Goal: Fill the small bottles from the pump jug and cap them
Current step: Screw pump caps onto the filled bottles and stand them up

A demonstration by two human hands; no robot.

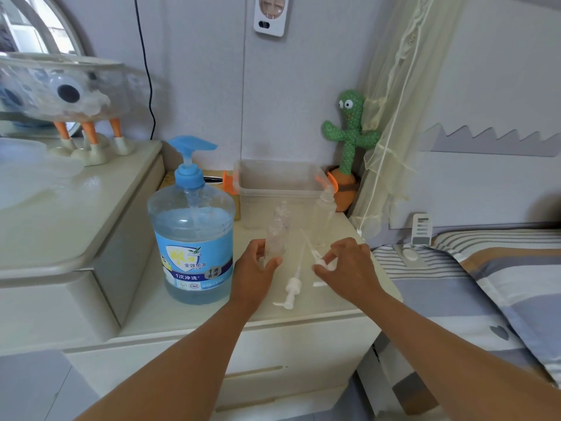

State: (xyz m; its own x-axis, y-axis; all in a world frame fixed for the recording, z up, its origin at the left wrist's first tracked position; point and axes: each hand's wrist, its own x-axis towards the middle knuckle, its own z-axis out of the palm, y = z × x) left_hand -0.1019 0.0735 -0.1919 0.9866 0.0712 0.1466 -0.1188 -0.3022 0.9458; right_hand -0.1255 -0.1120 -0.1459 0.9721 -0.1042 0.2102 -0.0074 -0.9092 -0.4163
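Observation:
A large clear pump jug [191, 238] with a blue pump head and blue label stands on the left of the cream nightstand [212, 314]. My left hand [253, 270] grips a small clear uncapped bottle [277, 229] standing beside the jug. A second small clear bottle [324, 214] stands further back right. My right hand [346, 268] pinches a white pump cap [318, 259] with its long dip tube pointing away. Another white pump cap [291, 288] lies on the top between my hands.
A clear plastic box [279, 180] with orange clips sits at the back of the nightstand. A green cactus plush [349, 141] stands in the back right corner by a net curtain. A taller cream dresser [76, 208] is left, a striped bed [470, 284] right.

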